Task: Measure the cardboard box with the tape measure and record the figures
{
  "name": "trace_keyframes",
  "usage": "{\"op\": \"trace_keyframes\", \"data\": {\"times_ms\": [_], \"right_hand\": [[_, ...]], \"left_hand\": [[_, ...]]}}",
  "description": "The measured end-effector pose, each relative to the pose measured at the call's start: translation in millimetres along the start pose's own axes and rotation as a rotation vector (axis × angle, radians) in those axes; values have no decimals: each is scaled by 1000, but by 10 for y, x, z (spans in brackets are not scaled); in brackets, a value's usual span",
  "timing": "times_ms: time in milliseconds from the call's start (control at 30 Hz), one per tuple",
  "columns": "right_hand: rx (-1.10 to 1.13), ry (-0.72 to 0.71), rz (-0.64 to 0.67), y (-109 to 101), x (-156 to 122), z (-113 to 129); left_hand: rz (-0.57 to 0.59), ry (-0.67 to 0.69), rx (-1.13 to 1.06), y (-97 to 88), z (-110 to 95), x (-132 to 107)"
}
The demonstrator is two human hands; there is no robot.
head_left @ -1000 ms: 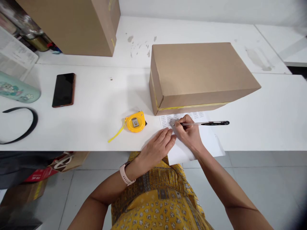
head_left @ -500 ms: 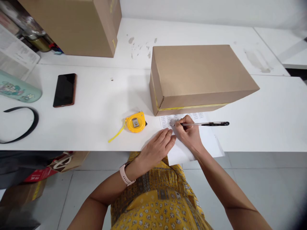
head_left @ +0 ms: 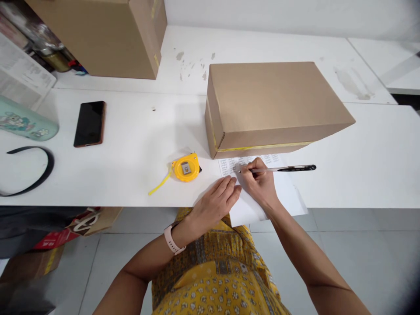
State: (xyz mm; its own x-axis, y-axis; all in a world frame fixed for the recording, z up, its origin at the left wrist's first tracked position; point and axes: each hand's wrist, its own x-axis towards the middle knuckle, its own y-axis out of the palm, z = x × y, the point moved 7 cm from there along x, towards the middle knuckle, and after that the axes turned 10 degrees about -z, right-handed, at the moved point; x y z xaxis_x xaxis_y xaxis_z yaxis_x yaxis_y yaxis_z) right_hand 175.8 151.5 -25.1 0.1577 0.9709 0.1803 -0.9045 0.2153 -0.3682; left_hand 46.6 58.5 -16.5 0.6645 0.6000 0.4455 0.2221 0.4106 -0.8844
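Note:
My right hand [head_left: 260,180] grips a black-and-clear pen [head_left: 290,168], its tip down on a sheet of paper [head_left: 251,205]. Rows of small handwriting cover the top of the sheet, whose lower end hangs over the table's front edge. Flat on the paper's left side rests my left hand [head_left: 216,199], fingers stretched out and holding nothing. A closed cardboard box [head_left: 278,98] with yellow tape stands just beyond the paper and hides part of its top. To the left of my left hand lies a yellow tape measure [head_left: 186,168] with a short strip of tape pulled out.
A phone [head_left: 89,124], a mint green bottle [head_left: 28,120] and a black curved band [head_left: 49,164] lie on the left of the white table [head_left: 131,175]. Behind them stands a larger cardboard box [head_left: 98,39]. Bags [head_left: 95,221] sit below the table's left front edge.
The pen's back end has shifted slightly to the right and up as my right hand moves a little over the paper. My left hand stays in place.

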Motion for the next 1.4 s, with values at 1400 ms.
{"op": "trace_keyframes", "data": {"times_ms": [1400], "right_hand": [[-766,-177,-309,-1746,583,-880]], "left_hand": [[-200,-847,-229,-233,1242,-637]]}}
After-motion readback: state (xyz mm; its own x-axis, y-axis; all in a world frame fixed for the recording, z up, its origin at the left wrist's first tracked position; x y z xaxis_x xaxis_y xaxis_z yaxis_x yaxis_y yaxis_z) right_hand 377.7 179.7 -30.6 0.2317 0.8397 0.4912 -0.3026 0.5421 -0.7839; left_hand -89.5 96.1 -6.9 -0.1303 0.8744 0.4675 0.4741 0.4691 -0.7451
